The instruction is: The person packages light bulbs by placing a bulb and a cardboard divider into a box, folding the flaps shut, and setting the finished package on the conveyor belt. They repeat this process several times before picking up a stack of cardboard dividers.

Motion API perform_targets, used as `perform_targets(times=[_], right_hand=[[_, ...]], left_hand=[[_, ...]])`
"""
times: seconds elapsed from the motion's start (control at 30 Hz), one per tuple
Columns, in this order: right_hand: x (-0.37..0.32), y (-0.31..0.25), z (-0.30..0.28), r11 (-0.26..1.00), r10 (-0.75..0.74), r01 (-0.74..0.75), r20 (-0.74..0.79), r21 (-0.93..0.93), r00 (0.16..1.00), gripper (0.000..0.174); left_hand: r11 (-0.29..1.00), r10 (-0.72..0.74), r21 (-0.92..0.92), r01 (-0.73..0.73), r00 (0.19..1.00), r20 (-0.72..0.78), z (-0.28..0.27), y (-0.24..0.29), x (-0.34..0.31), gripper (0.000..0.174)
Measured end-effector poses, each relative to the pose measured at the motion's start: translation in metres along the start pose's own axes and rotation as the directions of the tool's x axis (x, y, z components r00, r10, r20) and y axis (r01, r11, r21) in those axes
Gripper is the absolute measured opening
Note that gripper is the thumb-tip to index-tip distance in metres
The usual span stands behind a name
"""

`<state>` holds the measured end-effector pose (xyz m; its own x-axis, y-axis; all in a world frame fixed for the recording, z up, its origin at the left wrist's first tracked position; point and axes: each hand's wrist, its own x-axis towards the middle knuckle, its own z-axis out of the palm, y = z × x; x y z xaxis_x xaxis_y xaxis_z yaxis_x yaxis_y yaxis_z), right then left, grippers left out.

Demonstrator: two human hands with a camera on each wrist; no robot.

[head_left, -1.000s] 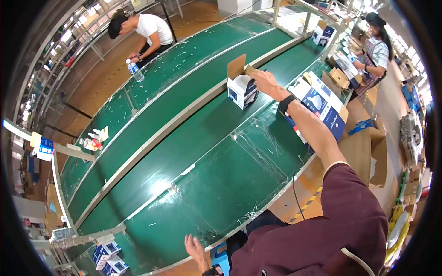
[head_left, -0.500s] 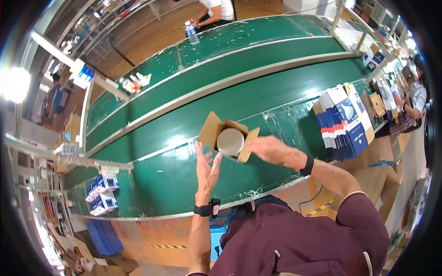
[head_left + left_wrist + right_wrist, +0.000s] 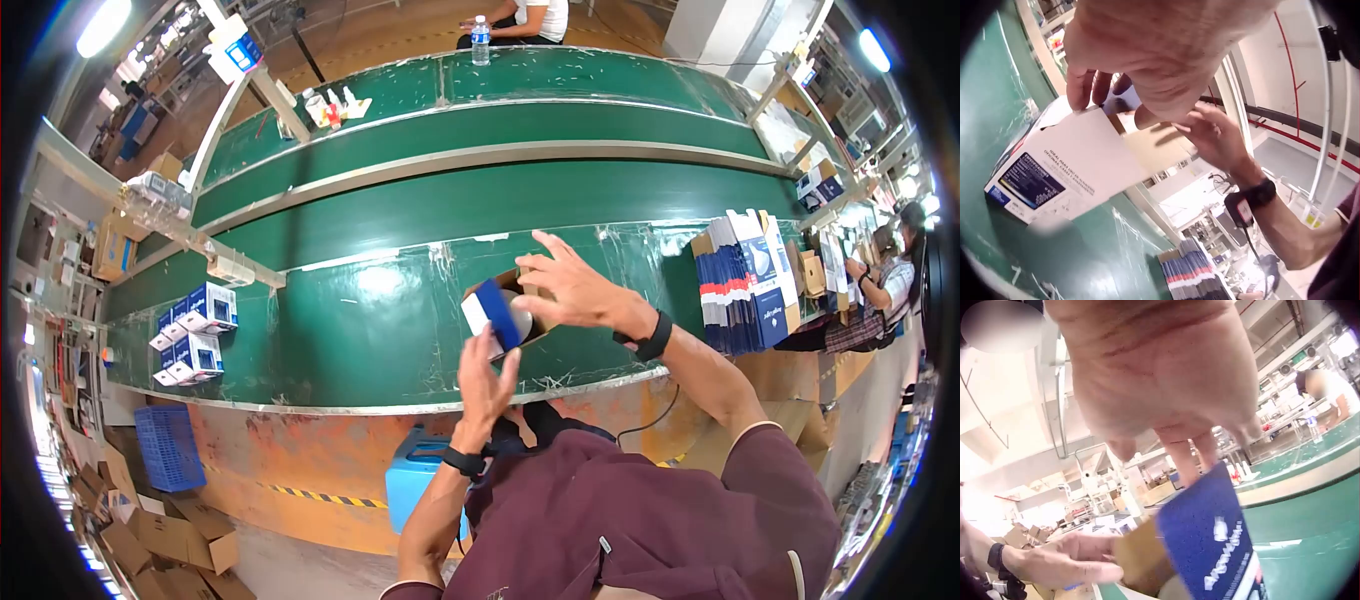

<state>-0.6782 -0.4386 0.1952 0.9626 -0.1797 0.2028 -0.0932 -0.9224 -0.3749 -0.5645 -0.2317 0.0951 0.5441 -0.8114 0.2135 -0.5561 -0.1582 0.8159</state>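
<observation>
A small open carton (image 3: 497,310) stands near the front edge of the green bench, a round white item (image 3: 522,318) partly visible inside. Its blue flap (image 3: 1204,534) leans over the opening, and brown inner faces show on the other flaps. My left hand (image 3: 484,385) is at the carton's near left side, with extended fingertips at the top edge and the thumb apart. Over the far right side is my right hand (image 3: 572,285), fingers spread, close to the flaps. In the left wrist view, the carton's white printed side (image 3: 1072,165) faces the camera.
Several blue-and-white cartons (image 3: 195,335) stand at the bench's left end. A stack of flattened cartons (image 3: 745,280) is at the right. A metal rail (image 3: 500,155) runs along the bench, and a water bottle (image 3: 480,42) stands beyond it. A blue stool (image 3: 415,475) is below.
The carton has come from the far belt to the near bench. My left hand has risen to meet it, my right hand has shifted over its flaps, and the blue flap now leans across the opening.
</observation>
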Motion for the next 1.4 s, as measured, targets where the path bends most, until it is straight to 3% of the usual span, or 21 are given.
perform_targets(times=[0.03,0.07,0.1,0.17,0.23,0.27,0.33,0.37,0.43,0.53,0.63,0.7,0.77,0.87,1.0,1.1,1.17,1.2,1.3,1.33,1.4], right_hand=[[0.006,-0.009,0.000,0.995,0.050,-0.049,0.004,-0.081,0.999,0.050],[0.004,-0.019,0.017,0.993,-0.007,-0.001,-0.067,-0.117,0.998,0.071],[0.001,-0.038,0.021,0.977,0.013,-0.018,-0.026,-0.213,1.000,0.066],[-0.010,-0.044,0.050,0.988,0.129,-0.126,-0.029,0.087,0.991,0.052],[-0.017,-0.046,0.065,0.962,0.189,-0.190,0.020,0.195,0.982,0.040],[-0.017,-0.044,0.071,0.942,0.222,-0.221,0.026,0.251,0.975,0.035],[-0.018,-0.022,0.072,0.979,0.117,-0.140,0.151,0.146,0.982,0.030],[-0.018,-0.007,0.070,0.992,0.065,-0.087,0.214,0.094,0.975,0.028],[-0.018,0.010,0.065,0.985,-0.016,0.009,0.037,0.171,0.999,0.018],[-0.020,0.017,0.052,0.988,-0.045,0.048,-0.024,0.146,0.999,0.018],[-0.030,0.030,0.050,0.982,-0.011,0.028,-0.092,0.186,0.996,0.020],[-0.034,0.040,0.047,0.984,0.034,-0.015,-0.109,0.177,0.993,0.024],[-0.033,0.049,0.050,0.995,0.018,-0.008,-0.102,0.099,0.995,0.028],[-0.032,0.050,0.060,0.998,0.030,-0.023,-0.135,0.053,0.990,0.031],[-0.036,0.055,0.067,0.990,-0.004,0.026,-0.159,0.137,0.987,0.032],[-0.042,0.057,0.058,0.979,0.017,0.017,-0.165,0.205,0.986,0.041],[-0.046,0.048,0.058,0.969,-0.007,0.069,-0.251,0.238,0.968,0.052],[-0.051,0.048,0.062,0.970,-0.021,0.072,-0.214,0.234,0.977,0.074],[-0.062,0.042,0.074,0.992,-0.089,0.105,-0.218,0.067,0.972,0.087],[-0.062,0.045,0.079,0.994,-0.086,0.101,-0.235,0.051,0.968,0.096],[-0.062,0.044,0.085,0.996,-0.065,0.078,-0.269,0.037,0.961,0.095]], left_hand=[[0.997,0.002,-0.075,0.002,0.999,0.052,0.004,0.004,-0.010,0.061],[0.995,0.012,-0.103,-0.001,0.994,0.105,0.002,0.007,-0.014,0.067],[0.984,0.020,-0.175,-0.019,1.000,0.004,0.004,0.002,-0.017,0.067],[0.974,-0.068,-0.223,0.030,0.984,-0.166,0.000,-0.013,-0.009,0.058],[0.984,0.033,-0.165,-0.068,0.978,-0.208,-0.033,-0.014,0.032,0.041],[0.970,0.042,-0.232,-0.071,0.991,-0.130,-0.045,-0.007,0.051,0.038],[0.929,0.076,-0.365,-0.056,0.996,0.041,-0.056,0.006,0.076,0.034],[0.889,0.043,-0.453,0.075,0.969,0.244,-0.050,0.002,0.090,0.033],[0.773,0.040,-0.525,0.357,0.798,0.601,-0.026,-0.018,0.113,0.035],[0.863,-0.056,-0.226,0.452,0.530,0.846,0.003,-0.031,0.133,0.034],[0.911,-0.069,-0.151,0.384,0.502,0.862,0.010,-0.025,0.142,0.033],[0.850,-0.107,-0.161,0.502,0.464,0.879,0.010,-0.016,0.144,0.031],[0.886,-0.170,-0.072,0.458,0.466,0.868,0.021,-0.026,0.146,0.033],[0.901,-0.125,-0.156,0.406,0.585,0.801,0.026,-0.026,0.142,0.032],[0.755,-0.297,-0.046,0.654,0.404,0.865,0.020,-0.020,0.144,0.027],[0.854,-0.245,0.005,0.520,0.393,0.886,0.027,-0.035,0.152,0.029],[0.946,-0.240,0.084,0.312,0.502,0.831,0.037,-0.045,0.156,0.028],[0.969,-0.228,0.131,0.210,0.551,0.803,0.041,-0.049,0.154,0.029],[0.992,-0.009,-0.067,0.105,0.598,0.801,0.055,-0.063,0.145,0.037],[0.991,-0.052,-0.029,0.130,0.578,0.814,0.053,-0.070,0.143,0.042],[0.944,-0.198,0.055,0.325,0.428,0.882,0.036,-0.044,0.146,0.032]])
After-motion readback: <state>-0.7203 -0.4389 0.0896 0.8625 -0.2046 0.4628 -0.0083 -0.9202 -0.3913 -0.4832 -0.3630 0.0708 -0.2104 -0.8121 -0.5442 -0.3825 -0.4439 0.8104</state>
